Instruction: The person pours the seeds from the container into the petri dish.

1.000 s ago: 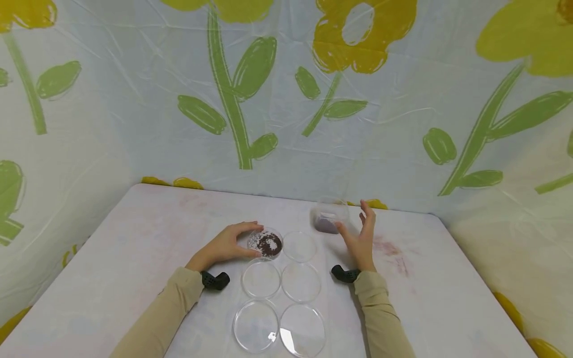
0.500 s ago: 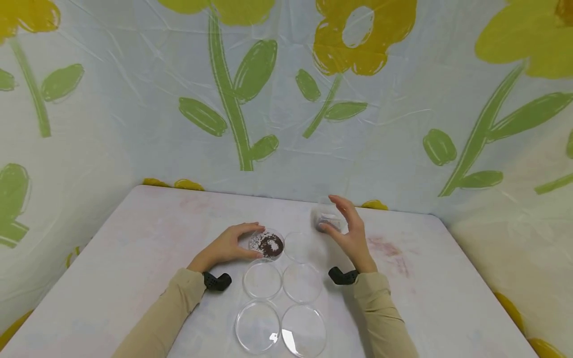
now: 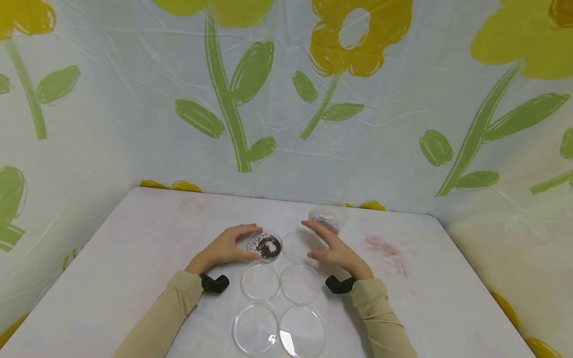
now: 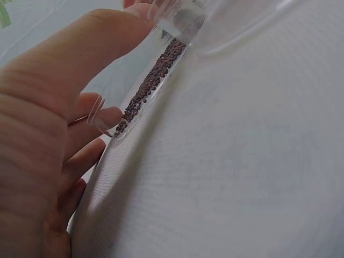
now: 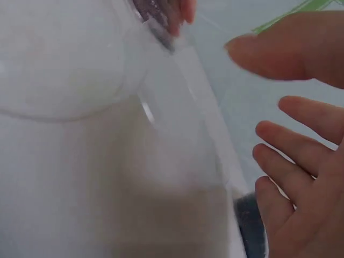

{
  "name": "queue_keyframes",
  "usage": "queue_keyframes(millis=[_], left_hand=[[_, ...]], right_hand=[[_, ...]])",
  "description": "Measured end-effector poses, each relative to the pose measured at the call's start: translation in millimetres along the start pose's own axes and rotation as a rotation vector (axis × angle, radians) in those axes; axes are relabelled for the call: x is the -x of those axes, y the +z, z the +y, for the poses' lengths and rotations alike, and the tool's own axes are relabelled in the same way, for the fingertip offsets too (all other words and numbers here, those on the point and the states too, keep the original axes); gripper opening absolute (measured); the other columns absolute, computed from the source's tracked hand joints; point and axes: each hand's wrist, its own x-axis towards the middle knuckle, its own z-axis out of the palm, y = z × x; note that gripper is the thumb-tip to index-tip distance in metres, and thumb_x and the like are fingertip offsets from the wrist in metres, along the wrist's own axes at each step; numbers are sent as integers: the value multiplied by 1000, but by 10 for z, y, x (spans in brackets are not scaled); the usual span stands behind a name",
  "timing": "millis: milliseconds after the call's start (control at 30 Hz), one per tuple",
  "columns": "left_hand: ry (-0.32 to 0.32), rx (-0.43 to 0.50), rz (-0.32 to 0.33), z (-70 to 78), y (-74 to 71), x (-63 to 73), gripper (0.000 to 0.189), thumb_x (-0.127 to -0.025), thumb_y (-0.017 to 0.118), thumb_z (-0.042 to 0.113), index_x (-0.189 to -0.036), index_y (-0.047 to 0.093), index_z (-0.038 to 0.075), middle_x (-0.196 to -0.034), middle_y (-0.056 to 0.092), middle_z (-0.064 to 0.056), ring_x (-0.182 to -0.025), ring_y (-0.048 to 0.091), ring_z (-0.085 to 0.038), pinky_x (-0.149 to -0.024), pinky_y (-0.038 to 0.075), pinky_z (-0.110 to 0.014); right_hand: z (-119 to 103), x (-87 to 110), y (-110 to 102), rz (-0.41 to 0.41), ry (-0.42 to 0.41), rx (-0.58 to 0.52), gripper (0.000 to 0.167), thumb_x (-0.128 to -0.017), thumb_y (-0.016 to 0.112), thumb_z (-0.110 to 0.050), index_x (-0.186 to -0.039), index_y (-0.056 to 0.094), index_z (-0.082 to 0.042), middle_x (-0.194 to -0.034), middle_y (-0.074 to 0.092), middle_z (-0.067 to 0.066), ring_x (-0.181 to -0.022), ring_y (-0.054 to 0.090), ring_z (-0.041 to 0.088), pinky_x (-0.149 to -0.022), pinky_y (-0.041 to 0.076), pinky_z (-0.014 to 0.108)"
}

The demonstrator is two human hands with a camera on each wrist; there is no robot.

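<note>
My left hand holds a clear petri dish between thumb and fingers on the table. Small dark brown grains lie in it, heaped round a bare spot; in the left wrist view the grains line the dish's bottom. Reaching over an empty clear petri dish is my right hand, thumb and fingers spread with nothing between them. Whether it touches that dish's rim I cannot tell. Behind it stands a clear plastic container with something purplish-grey low inside.
Nearer me, more empty clear dishes stand in two columns: a middle pair, left dish and right dish, and a front pair, left dish and right dish. A flower-printed cloth hangs behind the white table.
My right hand has come from the clear container at the back, leftward and nearer, to the empty dish. The container stays behind. My left hand keeps its hold on the dish of grains.
</note>
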Motion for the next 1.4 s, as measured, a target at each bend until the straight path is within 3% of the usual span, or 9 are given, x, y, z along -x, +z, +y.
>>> queue_keyframes(millis=[67, 267, 333, 600, 900, 1100, 1400], left_hand=[[-1, 0, 3, -9, 3, 3, 72, -76, 85, 42, -138, 59, 18, -149, 48, -8, -142, 37, -29, -117, 25, -51], [3, 15, 3, -12, 15, -2, 73, -76, 86, 40, -139, 58, 16, -149, 48, -9, -142, 36, -28, -117, 25, -50], [10, 18, 2, 2, 17, -5, 73, -76, 85, 40, -139, 58, 14, -149, 49, -9, -142, 36, -29, -117, 25, -51], [14, 21, 11, 14, 29, -18, 72, -76, 86, 39, -139, 59, 15, -148, 49, -8, -142, 36, -28, -117, 25, -49], [13, 21, 14, 18, 27, -8, 71, -76, 86, 40, -138, 59, 17, -148, 50, -7, -142, 36, -28, -117, 24, -50], [10, 22, 16, 13, 26, 2, 72, -76, 86, 41, -138, 59, 19, -148, 50, -4, -142, 36, -27, -117, 24, -50], [19, 10, 22, -5, 30, 29, 72, -75, 85, 43, -138, 59, 20, -148, 50, -4, -142, 37, -28, -116, 26, -52]], right_hand=[[57, 12, 15, -37, -4, -17, 79, -81, 72, 2, -152, 37, -6, -156, 36, 13, -146, 25, 34, -117, 21, 53], [171, 27, 38, -82, -87, -52, 85, -70, 67, 15, -148, 34, 8, -154, 34, 25, -145, 23, 42, -114, 17, 18], [186, 30, 35, -84, -111, -71, 88, -67, 67, 16, -148, 32, 10, -154, 33, 27, -144, 23, 43, -112, 16, 13], [242, 15, 30, -102, -152, -155, 101, -65, 70, 15, -153, 20, 6, -152, 34, 31, -143, 25, 42, -112, 16, 15], [256, 23, 64, -78, -49, -148, 96, -75, 79, 6, -154, 25, 1, -153, 40, 19, -145, 26, 35, -111, 19, 13], [284, 32, 94, -26, -29, -131, 96, -74, 81, 5, -154, 28, -2, -149, 46, 16, -143, 31, 33, -110, 20, 12], [264, 59, 136, 30, -1, -151, 92, -75, 84, -3, -152, 35, -6, -149, 48, 12, -146, 27, 28, -112, 17, 12]])
